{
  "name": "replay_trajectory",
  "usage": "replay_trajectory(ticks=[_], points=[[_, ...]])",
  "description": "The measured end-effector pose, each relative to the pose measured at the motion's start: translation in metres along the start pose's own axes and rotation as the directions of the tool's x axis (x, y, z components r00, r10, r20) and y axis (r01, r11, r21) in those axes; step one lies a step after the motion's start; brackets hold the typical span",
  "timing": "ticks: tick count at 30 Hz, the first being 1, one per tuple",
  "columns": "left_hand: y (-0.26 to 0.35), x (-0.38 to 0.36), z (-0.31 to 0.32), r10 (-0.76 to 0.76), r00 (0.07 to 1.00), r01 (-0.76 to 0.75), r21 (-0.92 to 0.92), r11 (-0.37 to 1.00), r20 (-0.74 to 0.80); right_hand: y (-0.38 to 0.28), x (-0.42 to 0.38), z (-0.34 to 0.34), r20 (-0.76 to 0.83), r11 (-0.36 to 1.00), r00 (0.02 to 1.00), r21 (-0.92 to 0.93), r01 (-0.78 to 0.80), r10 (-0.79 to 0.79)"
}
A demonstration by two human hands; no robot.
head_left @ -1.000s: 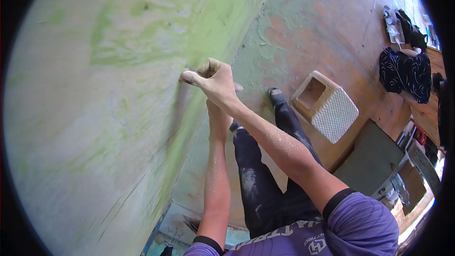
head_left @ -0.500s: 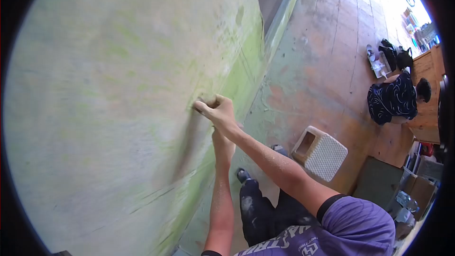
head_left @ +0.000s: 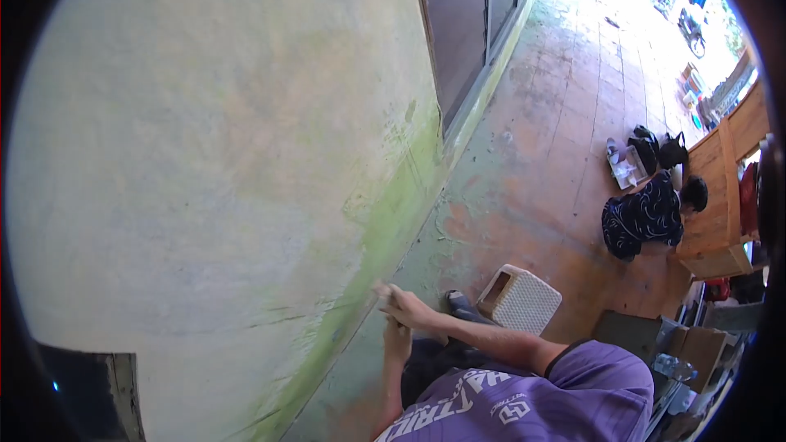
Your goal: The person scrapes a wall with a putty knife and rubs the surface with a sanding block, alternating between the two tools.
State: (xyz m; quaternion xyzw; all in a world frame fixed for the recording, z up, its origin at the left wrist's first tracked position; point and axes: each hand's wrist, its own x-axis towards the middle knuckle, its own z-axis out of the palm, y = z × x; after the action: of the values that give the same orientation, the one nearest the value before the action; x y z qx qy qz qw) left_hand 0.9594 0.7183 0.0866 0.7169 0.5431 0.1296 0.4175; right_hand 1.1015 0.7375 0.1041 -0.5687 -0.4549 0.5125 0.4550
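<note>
My right hand (head_left: 407, 308) is closed around a small pale piece (head_left: 381, 288) that I cannot make out clearly, held before the lower part of the wall. Just below it, my left hand (head_left: 397, 340) is against or very near the right one, its fingers curled and partly hidden. The wall (head_left: 205, 196) is pale and patchy, with a green band (head_left: 393, 205) along its base.
A white woven-pattern stool (head_left: 528, 301) stands on the tiled floor (head_left: 565, 139), right of my hands. Farther off, a person (head_left: 644, 214) in a dark patterned shirt sits by a wooden structure (head_left: 716, 196), near a tray (head_left: 626, 168). Boxes and plastic bottles (head_left: 675, 367) lie at lower right.
Both hands have come down from the wall surface to its base, closer to my body. The view has shifted, showing more of the doorway and a dark opening at lower left.
</note>
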Motion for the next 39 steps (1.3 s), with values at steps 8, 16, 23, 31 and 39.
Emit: replay_trajectory(ticks=[8, 16, 23, 31, 39], points=[[-0.055, -0.104, -0.027, -0.126, 0.987, 0.105, -0.190, 0.976, -0.101, 0.046, -0.077, -0.046, -0.281, 0.974, 0.959, -0.204, -0.094, 0.034], [-0.029, -0.096, -0.091, 0.005, 0.851, -0.132, -0.205, 0.970, -0.525, -0.008, -0.129, -0.049, -0.265, 0.970, 0.938, -0.036, -0.240, 0.223], [-0.073, -0.152, -0.077, -0.142, 0.840, 0.002, -0.259, 0.966, -0.524, 0.019, -0.133, -0.029, -0.290, 0.965, 0.929, -0.051, -0.257, 0.232], [-0.104, -0.173, -0.031, -0.308, 0.856, 0.149, -0.372, 0.916, -0.415, -0.012, -0.087, -0.054, -0.199, 0.949, 0.939, -0.090, -0.303, 0.281], [-0.053, -0.094, 0.059, -0.323, 0.822, 0.048, -0.509, 0.859, -0.469, 0.024, -0.012, -0.116, 0.033, 0.955, 0.957, -0.079, -0.284, 0.288]])
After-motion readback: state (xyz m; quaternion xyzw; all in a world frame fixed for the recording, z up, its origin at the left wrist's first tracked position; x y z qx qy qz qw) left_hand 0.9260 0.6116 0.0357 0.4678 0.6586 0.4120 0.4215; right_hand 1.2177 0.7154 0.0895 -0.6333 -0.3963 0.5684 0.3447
